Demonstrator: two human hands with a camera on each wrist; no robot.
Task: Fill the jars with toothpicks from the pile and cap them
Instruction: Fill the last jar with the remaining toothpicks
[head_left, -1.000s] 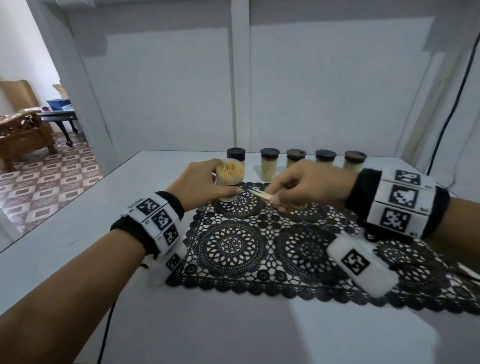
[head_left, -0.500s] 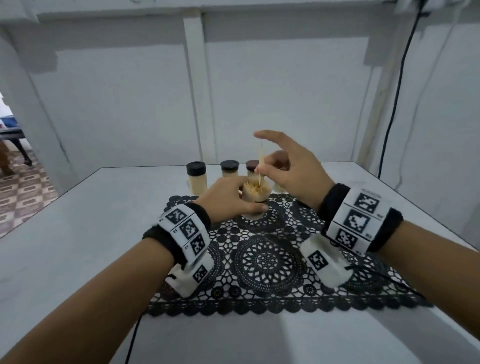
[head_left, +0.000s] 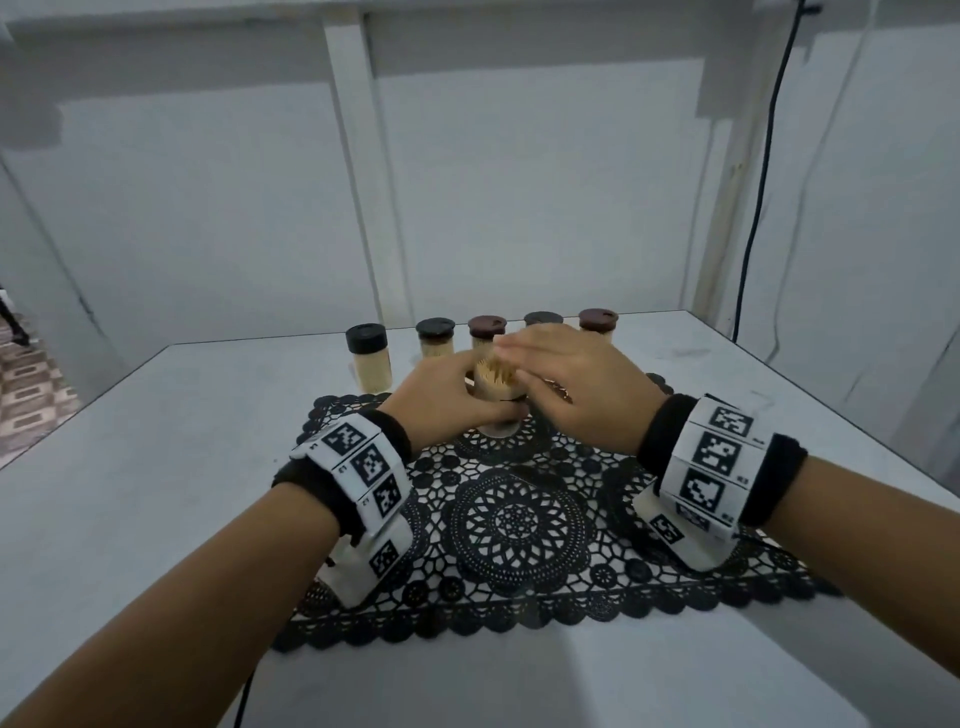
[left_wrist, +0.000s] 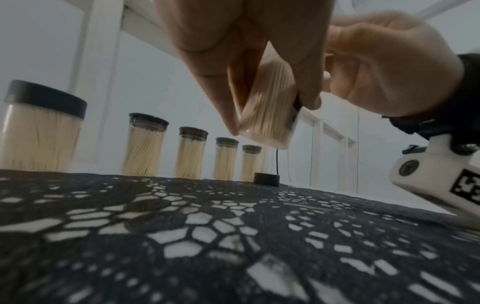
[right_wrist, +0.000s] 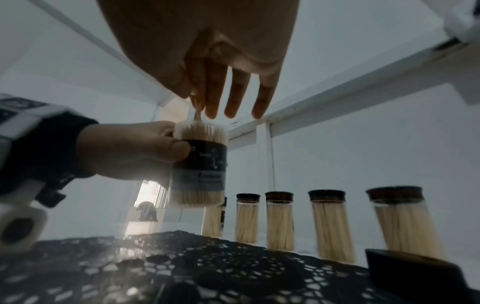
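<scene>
The step in hand looks like the last of the filling: the left hand has its grip curled round the open jar, holding it clear above the black lace mat, while the right hand hovers over the jar's mouth. In the right wrist view, thumb and forefinger pinch a few toothpicks whose lower ends reach the packed bundle; the other three fingers hang straight and apart. The jar itself is crammed nearly to its rim and carries a dark label band round its middle.

The next move, by this reading, calls for seating those last sticks down among the others without splaying them, then fetching the loose black cap, which lies on the far part of the mat just in front of the row, and fitting it on. A bundle this tight may push back, and sticks standing proud would foul the cap.

By count: five capped jars stand in a row on the white worktop behind the mat, all filled with toothpicks; one jar is uncapped and in hand; one loose cap waits. No pile of toothpicks shows in any view, so the supply cannot be counted.
</scene>
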